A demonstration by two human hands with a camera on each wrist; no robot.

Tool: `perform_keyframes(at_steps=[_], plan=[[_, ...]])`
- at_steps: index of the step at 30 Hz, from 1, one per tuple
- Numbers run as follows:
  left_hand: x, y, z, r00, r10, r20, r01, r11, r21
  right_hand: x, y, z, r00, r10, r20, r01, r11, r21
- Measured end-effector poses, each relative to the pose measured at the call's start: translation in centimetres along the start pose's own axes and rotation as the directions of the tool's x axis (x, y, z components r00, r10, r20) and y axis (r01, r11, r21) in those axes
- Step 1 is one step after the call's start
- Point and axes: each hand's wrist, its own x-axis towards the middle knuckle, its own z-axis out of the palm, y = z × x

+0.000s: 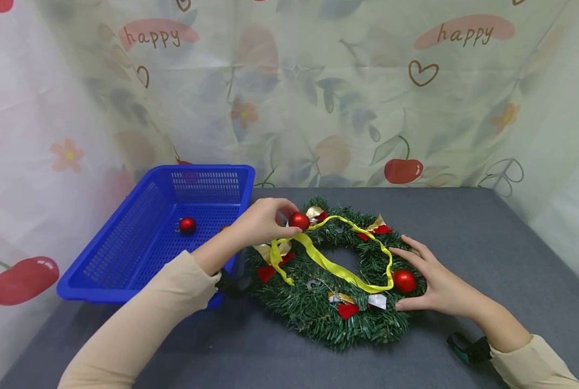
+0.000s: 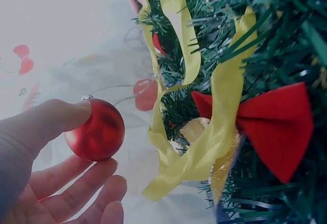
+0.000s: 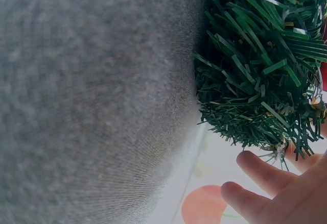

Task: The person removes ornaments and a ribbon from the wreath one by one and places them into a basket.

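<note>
My left hand pinches a shiny red bauble between thumb and fingers, over the upper left of a green wreath. In the left wrist view the held bauble shows its small silver cap near the thumb. A yellow ribbon lies loosely across the wreath, one end trailing over a red and gold bow. At the wreath's right edge, my right hand spreads its fingers around a second red bauble. Its fingertips are right at the greenery in the right wrist view.
A blue plastic basket stands left of the wreath, with a red bauble inside. More red and gold bows sit on the wreath. A grey table reaches back to a printed curtain.
</note>
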Motion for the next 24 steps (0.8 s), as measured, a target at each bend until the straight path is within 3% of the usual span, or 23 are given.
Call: perform_keyframes(at_steps=[11, 19, 24], plan=[[-2.3, -0.5, 0.0, 0.999, 0.014, -0.031, -0.017, 0.994, -0.105, 0.0, 0.0, -0.1, 1.0, 0.0, 0.004, 0.0, 1.0, -0.001], [-3.2, -1.3, -0.6, 0.992, 0.014, -0.125, -0.038, 0.982, -0.185, 0.1, 0.0, -0.1, 1.0, -0.006, -0.002, 0.006, 1.0, -0.009], [-3.7, -1.3, -1.2, 0.989, -0.004, -0.151, -0.028, 0.977, -0.213, 0.0, 0.1, 0.0, 1.0, -0.006, -0.003, 0.006, 1.0, -0.005]])
